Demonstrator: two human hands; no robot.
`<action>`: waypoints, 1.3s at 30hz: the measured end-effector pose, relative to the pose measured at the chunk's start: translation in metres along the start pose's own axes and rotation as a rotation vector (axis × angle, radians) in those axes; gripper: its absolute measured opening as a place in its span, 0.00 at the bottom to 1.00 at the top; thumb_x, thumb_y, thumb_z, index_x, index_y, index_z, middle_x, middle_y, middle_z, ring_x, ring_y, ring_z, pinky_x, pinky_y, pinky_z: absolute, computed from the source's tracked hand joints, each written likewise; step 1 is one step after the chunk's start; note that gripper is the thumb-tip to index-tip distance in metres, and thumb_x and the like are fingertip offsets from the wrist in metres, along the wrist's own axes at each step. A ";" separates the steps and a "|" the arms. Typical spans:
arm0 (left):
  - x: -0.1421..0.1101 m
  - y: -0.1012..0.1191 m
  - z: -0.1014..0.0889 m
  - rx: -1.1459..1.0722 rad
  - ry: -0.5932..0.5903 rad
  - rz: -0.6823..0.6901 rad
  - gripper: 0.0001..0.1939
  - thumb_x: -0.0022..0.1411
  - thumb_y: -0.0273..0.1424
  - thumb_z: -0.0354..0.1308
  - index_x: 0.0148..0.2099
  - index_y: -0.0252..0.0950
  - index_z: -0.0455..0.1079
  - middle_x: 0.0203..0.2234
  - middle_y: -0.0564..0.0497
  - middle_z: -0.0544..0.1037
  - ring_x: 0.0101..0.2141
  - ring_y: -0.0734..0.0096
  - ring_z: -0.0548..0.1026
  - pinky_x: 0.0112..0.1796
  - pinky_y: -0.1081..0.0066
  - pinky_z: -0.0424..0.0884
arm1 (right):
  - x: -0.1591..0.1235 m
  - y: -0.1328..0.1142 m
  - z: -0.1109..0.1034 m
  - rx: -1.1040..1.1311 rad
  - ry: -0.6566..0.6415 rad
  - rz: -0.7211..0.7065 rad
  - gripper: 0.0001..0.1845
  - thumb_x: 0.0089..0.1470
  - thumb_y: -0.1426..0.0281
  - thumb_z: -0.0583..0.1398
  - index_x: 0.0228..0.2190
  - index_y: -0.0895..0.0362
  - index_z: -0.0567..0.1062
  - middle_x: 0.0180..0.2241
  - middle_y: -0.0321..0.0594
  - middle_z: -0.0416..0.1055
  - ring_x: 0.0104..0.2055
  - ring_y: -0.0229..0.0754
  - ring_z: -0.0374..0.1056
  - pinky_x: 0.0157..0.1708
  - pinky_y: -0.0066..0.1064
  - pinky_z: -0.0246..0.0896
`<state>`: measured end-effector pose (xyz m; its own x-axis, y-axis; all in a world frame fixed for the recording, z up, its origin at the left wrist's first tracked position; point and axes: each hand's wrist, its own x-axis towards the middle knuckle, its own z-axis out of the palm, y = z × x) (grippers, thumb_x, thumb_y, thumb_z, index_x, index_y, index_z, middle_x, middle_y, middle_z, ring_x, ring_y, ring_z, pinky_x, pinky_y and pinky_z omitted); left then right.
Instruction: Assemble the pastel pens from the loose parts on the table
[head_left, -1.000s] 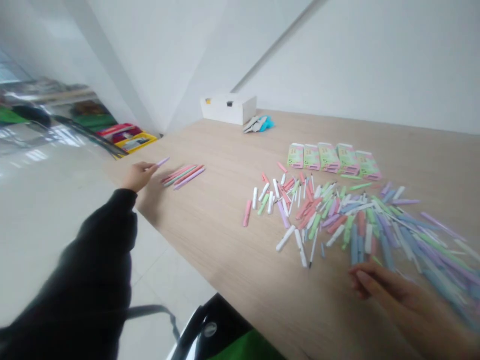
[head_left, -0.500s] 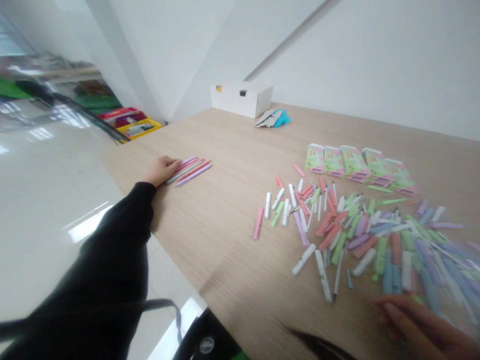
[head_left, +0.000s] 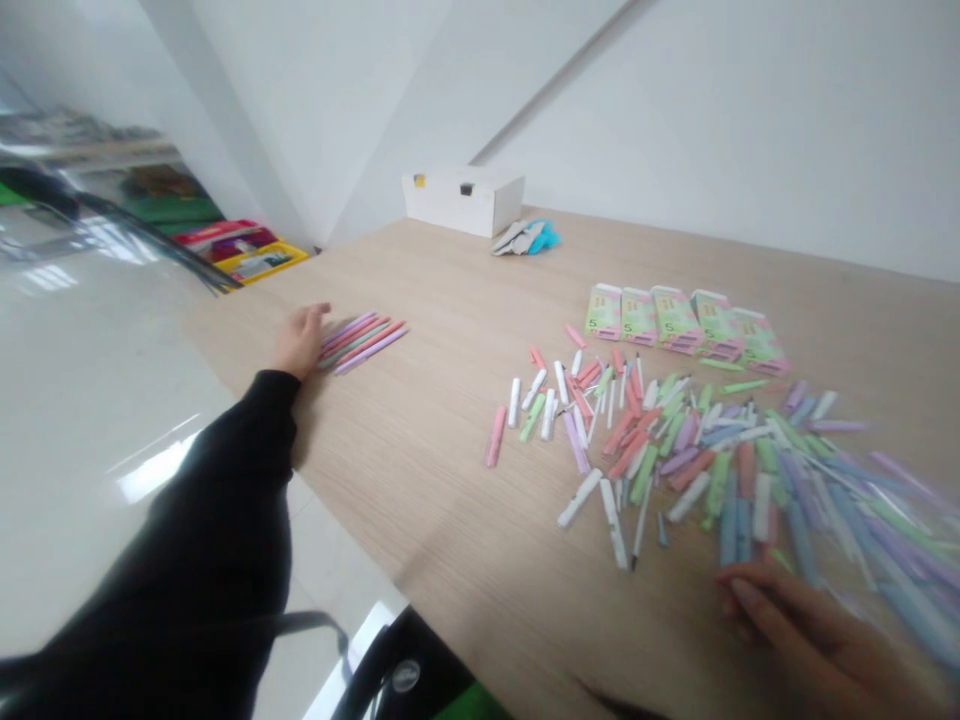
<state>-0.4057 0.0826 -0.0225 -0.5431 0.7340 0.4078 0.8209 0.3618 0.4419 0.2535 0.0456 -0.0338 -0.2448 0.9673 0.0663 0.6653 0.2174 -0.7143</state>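
Observation:
My left hand (head_left: 300, 340) is at the left side of the table, beside a flat row of purple, red and green pens (head_left: 364, 342). Its thumb is lifted away from the pens and the hand is open; its other fingers are partly hidden. At the lower right, my right hand (head_left: 795, 625) lies by the near edge of a loose pile of pen parts, close to blue tubes (head_left: 736, 525). Its thumb and fingers are closed together, and anything between them is hidden. White, red, green, purple and blue caps (head_left: 637, 435) and thin white refills (head_left: 643, 525) make up the pile.
Several green-and-pink small boxes (head_left: 679, 320) stand in a row behind the pile. A white box (head_left: 461, 205) and a crumpled grey-and-blue piece (head_left: 529, 238) are at the back of the wooden table (head_left: 420, 450). Yellow and red bins (head_left: 262, 262) sit beyond the left edge.
My left hand has let go of the pen row, its thumb now raised off it. My right hand stays beside the pile. The whole view has shifted slightly.

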 end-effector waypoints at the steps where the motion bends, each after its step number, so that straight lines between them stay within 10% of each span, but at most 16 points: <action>1: -0.001 0.007 -0.005 -0.044 0.097 -0.025 0.23 0.71 0.27 0.31 0.50 0.27 0.67 0.45 0.42 0.76 0.47 0.67 0.70 0.53 0.63 0.67 | 0.000 -0.005 -0.001 0.025 -0.046 -0.004 0.15 0.52 0.54 0.62 0.28 0.52 0.81 0.21 0.38 0.77 0.23 0.43 0.75 0.23 0.28 0.72; 6: -0.016 0.071 -0.023 -0.294 0.241 -0.026 0.14 0.61 0.22 0.39 0.36 0.31 0.67 0.25 0.52 0.69 0.29 0.75 0.68 0.38 0.75 0.70 | -0.004 -0.026 -0.005 0.141 -0.071 0.020 0.15 0.58 0.57 0.58 0.31 0.54 0.78 0.23 0.38 0.74 0.25 0.41 0.72 0.25 0.29 0.69; 11: -0.066 0.168 -0.026 -0.258 -0.405 0.347 0.15 0.63 0.35 0.49 0.39 0.32 0.74 0.27 0.52 0.76 0.27 0.71 0.71 0.33 0.71 0.67 | -0.006 -0.039 -0.003 0.080 -0.117 -0.045 0.14 0.62 0.61 0.55 0.34 0.55 0.76 0.27 0.38 0.73 0.30 0.42 0.72 0.30 0.32 0.68; 15: -0.104 0.219 -0.013 0.077 -0.485 0.510 0.18 0.63 0.41 0.49 0.36 0.37 0.76 0.25 0.49 0.78 0.26 0.64 0.72 0.30 0.66 0.62 | -0.011 -0.042 -0.003 0.040 -0.109 -0.104 0.12 0.62 0.63 0.54 0.34 0.54 0.76 0.27 0.38 0.74 0.30 0.42 0.72 0.31 0.33 0.67; 26: -0.145 0.232 0.027 0.134 -0.730 0.275 0.25 0.63 0.49 0.50 0.21 0.39 0.68 0.18 0.48 0.75 0.23 0.62 0.72 0.27 0.66 0.59 | -0.025 -0.021 0.001 -0.089 -0.116 -0.150 0.12 0.63 0.66 0.53 0.36 0.53 0.75 0.29 0.38 0.76 0.30 0.43 0.72 0.30 0.34 0.65; 32: -0.156 0.227 0.030 0.044 -0.588 0.295 0.23 0.68 0.49 0.44 0.29 0.39 0.65 0.21 0.48 0.74 0.24 0.63 0.71 0.27 0.66 0.60 | -0.027 -0.019 0.004 -0.148 -0.097 -0.176 0.10 0.62 0.71 0.53 0.36 0.54 0.75 0.35 0.42 0.78 0.37 0.47 0.75 0.38 0.38 0.68; 39: -0.198 0.251 -0.006 -0.551 -0.232 0.327 0.13 0.70 0.44 0.47 0.37 0.42 0.64 0.34 0.49 0.77 0.38 0.61 0.77 0.45 0.59 0.74 | -0.030 -0.026 0.006 -0.182 -0.140 -0.192 0.12 0.65 0.70 0.51 0.37 0.54 0.74 0.36 0.43 0.78 0.38 0.46 0.74 0.39 0.38 0.67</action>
<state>-0.0933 0.0246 0.0128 -0.1802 0.8824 0.4347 0.6932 -0.1996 0.6926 0.2395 0.0100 -0.0211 -0.4652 0.8814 0.0821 0.7097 0.4268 -0.5606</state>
